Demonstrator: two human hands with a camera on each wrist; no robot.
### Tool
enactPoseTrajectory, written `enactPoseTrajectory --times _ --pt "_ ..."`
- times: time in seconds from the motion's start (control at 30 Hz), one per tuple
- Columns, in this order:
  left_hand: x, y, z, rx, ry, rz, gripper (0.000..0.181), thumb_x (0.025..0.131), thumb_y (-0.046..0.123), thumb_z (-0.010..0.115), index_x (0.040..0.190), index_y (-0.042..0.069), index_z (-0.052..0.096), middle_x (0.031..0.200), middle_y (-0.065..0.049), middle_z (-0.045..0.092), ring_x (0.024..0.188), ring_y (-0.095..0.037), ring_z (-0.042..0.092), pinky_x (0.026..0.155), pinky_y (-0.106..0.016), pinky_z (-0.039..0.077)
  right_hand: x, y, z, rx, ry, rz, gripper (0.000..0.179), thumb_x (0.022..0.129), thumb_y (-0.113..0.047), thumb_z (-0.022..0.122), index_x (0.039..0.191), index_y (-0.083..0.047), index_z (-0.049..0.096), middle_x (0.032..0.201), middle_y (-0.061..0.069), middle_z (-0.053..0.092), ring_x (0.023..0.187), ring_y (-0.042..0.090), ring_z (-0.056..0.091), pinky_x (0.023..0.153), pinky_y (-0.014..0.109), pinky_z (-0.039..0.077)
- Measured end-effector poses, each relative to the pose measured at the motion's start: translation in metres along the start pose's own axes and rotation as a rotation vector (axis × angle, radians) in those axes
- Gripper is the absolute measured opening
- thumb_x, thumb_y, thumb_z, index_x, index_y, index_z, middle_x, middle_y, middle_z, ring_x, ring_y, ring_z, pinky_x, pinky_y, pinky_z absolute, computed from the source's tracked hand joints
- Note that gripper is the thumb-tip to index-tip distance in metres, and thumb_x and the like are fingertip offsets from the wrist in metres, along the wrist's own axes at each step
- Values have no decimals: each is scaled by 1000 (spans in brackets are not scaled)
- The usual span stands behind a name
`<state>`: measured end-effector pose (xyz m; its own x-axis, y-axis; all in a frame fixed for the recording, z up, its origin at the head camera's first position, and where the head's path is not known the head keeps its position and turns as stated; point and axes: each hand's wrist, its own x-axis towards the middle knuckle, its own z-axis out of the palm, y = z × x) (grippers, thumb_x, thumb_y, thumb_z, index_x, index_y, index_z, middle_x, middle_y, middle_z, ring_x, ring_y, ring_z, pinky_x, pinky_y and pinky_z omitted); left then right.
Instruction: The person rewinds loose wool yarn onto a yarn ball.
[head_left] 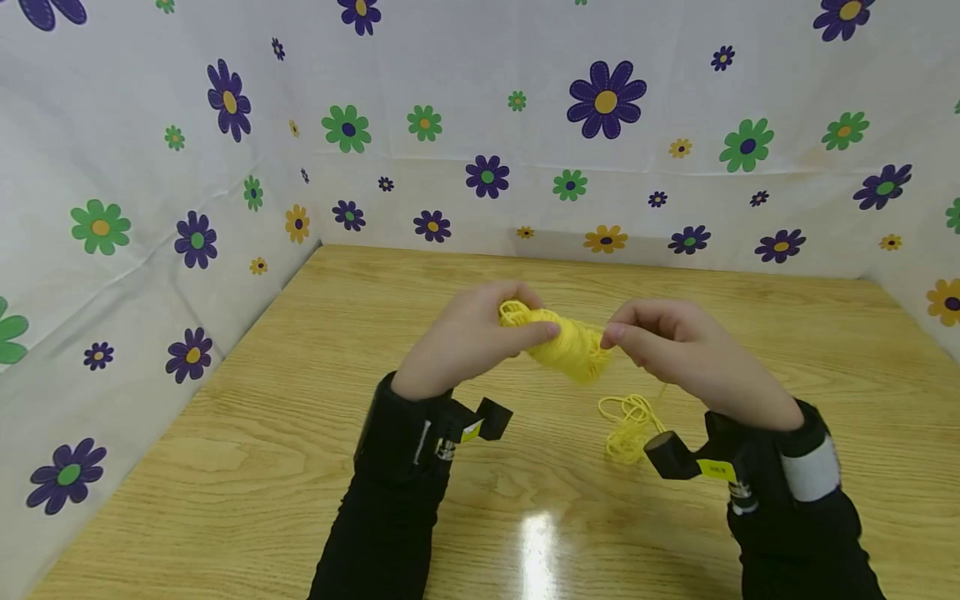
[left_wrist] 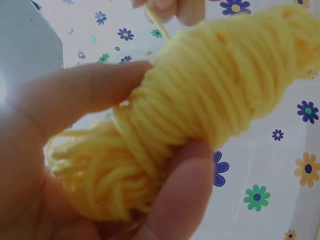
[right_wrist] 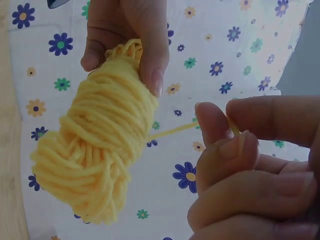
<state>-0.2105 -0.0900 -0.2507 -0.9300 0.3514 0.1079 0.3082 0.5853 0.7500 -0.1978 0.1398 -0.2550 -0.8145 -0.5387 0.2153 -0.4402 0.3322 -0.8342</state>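
A wound skein of yellow yarn [head_left: 567, 346] is held above the table by my left hand [head_left: 480, 333], whose thumb and fingers grip its left end. In the left wrist view the skein [left_wrist: 210, 85] shows its wrapped middle and looped end between thumb and fingers. My right hand [head_left: 682, 346] pinches a single yarn strand [right_wrist: 175, 131] between thumb and fingertips, just right of the skein. That strand runs taut from the skein to the pinch in the right wrist view. Below the right hand, a loose tangle of yellow yarn [head_left: 632, 429] lies on the table, with a strand rising toward that hand.
The wooden table [head_left: 300, 433] has a light grain and a bright glare spot near its front. A white cloth with printed flowers [head_left: 450, 75] hangs behind it and along the sides. Each wrist wears a black strap with a small camera.
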Motion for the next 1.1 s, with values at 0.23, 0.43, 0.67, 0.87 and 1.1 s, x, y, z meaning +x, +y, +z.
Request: enactPoseTrajectory --times 0.23,0.43,0.67,0.87,1.1 --pt "6 -4 3 -39 130 -44 37 85 34 63 110 7 57 93 -7 61 73 -19 58 61 -31 50 -2 -4 2 -25 10 -10 21 99 -16 44 98 -3 60 70 12 41 49 18 33 40 30 29" --pt "10 -6 5 -173 243 -84 38 86 34 62 111 7 55 100 -8 60 73 -17 63 64 -33 52 -2 -8 6 -63 3 -19 22 99 -17 44 100 -6 62 73 12 46 50 18 36 40 28 31" --pt "13 -6 6 -433 359 -58 33 88 26 62 109 2 53 102 -12 56 82 -21 62 75 -33 55 0 -8 11 -93 -40 -62 21 99 -13 44 100 -7 65 71 10 50 49 16 38 39 25 33" --pt "12 -5 4 -622 373 22 34 90 21 60 111 -3 49 106 -17 53 91 -25 59 78 -32 54 4 -6 16 -117 -125 -80 20 98 -11 45 95 -8 65 68 6 52 45 14 37 39 23 33" --pt "9 1 1 -750 334 62 28 91 15 58 108 -5 49 109 -18 51 92 -26 57 79 -32 54 8 -3 19 -123 -218 -68 20 98 -11 45 98 -6 65 69 5 52 46 11 36 43 22 33"
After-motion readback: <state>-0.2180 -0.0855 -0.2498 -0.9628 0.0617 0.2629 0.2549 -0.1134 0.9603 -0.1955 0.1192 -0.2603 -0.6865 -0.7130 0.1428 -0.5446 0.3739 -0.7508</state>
